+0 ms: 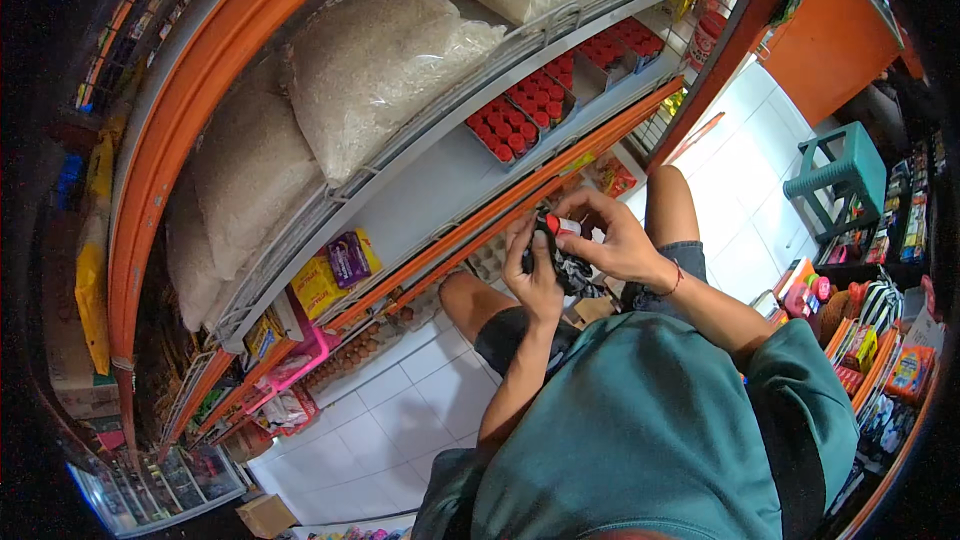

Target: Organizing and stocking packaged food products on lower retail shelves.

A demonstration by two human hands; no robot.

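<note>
Both of my hands are together above my lap, close to the front of the shelving. My right hand [613, 244] grips a small dark bottle [570, 226] with a red cap and a pale label. A crumpled black cloth [576, 274] is in my left hand [534, 270], up against the capped end of the bottle. On the shelf ahead, similar red-capped bottles [504, 129] stand packed in open cartons. The fingers hide part of the bottle and the cloth.
Clear bags of grainy goods [382, 67] fill the shelf above. Yellow and purple packets [334, 270] lie on the bottle shelf [427, 187]. Egg trays [352, 360] sit low at left. A green plastic stool [840, 172] stands on the tiled floor [742, 150]; packed goods [862, 352] are at right.
</note>
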